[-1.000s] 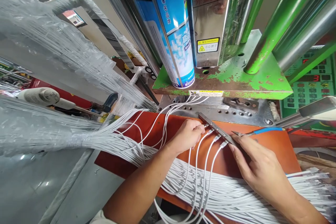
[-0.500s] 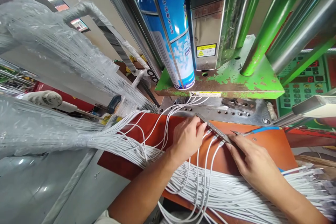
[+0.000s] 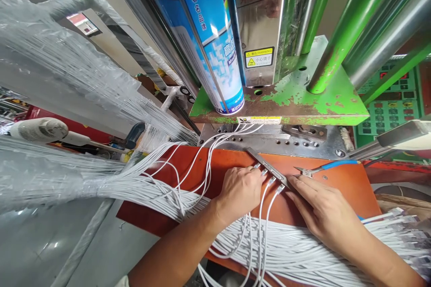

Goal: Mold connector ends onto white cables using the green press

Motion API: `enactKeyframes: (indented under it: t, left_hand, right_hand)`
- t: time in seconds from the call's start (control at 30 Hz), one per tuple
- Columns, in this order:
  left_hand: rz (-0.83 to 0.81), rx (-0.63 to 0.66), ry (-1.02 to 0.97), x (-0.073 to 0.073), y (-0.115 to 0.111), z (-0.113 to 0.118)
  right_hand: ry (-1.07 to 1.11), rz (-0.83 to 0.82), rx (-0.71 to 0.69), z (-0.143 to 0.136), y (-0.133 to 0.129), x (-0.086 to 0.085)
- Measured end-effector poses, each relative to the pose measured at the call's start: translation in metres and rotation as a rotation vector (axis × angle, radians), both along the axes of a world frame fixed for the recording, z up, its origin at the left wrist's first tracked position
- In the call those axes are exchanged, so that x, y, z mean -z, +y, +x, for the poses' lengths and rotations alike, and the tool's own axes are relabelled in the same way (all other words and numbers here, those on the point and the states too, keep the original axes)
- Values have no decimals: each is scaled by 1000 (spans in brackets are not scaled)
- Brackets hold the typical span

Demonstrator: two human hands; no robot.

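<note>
A dark metal bar-shaped mould insert (image 3: pixel 269 168) lies slantwise on the orange-brown board, with several white cable plugs (image 3: pixel 272 181) set along its near edge. My left hand (image 3: pixel 240 190) is closed at the left-hand plugs, fingers pinching a white cable (image 3: pixel 257 166) where it meets the bar; its fingertips are partly hidden. My right hand (image 3: pixel 318 202) grips the right end of the bar between thumb and fingers. Blue-handled pliers (image 3: pixel 328 168) lie just beyond my right fingers. Loose white cables hang from the bar toward me.
A thick bundle of white cables (image 3: pixel 269 233) crosses the board (image 3: pixel 215 168). Behind stands a green press plate (image 3: pixel 286 107) with a blue spray can (image 3: pixel 208 45) on it. Other cables run under the plate. Plastic-wrapped bundles (image 3: pixel 50 179) hang at left; a control panel (image 3: pixel 392 112) is at right.
My left hand has moved from the bar's upper left end down to the plugs on its near edge. My right hand stays at the bar's right end. The view has shifted slightly.
</note>
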State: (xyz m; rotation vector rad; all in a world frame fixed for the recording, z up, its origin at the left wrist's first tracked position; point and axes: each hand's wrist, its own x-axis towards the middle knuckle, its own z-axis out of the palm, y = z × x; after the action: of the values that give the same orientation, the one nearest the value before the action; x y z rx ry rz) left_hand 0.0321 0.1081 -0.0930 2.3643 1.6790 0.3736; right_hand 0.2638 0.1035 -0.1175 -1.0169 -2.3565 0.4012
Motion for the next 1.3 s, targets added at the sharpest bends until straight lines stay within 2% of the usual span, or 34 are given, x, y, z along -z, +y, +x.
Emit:
enactKeyframes:
  t: [0.13, 0.23, 0.33, 0.4, 0.57, 0.7, 0.87, 0.93, 1.03, 1.2, 1.3]
  left_hand:
    - [32, -10, -18, -5, 5, -6]
    - [127, -12, -120, -12, 6, -11]
    - [160, 117, -199, -19, -2, -8]
    - [132, 173, -145, -22, -13, -2]
    - [99, 51, 26, -21, -31, 9]
    - [120, 7, 5, -30, -17, -4]
    - [301, -182, 96, -43, 23, -36]
    - [343, -205, 186, -41, 36, -41]
    - [379, -201, 251, -31, 49, -36]
    - [464, -206, 54, -10, 60, -25]
    - [452, -184, -31, -1, 64, -28]
  right_hand:
    - [-53, -4, 96, -4, -1, 3]
    - [-82, -37, 130, -6, -1, 6]
    - [-80, -88, 141, -6, -1, 6]
    - [-78, -108, 159, -7, -2, 5]
    - [-140, -83, 207, -8, -4, 2]
    - [-212, -44, 223, -10, -4, 2]
    - [-232, 14, 238, -10, -3, 5]
    - [-205, 27, 236, -10, -2, 6]
    - [-161, 35, 240, -9, 0, 7]
    - [-101, 26, 234, -6, -3, 6]
    - [-50, 16, 210, 2, -4, -5]
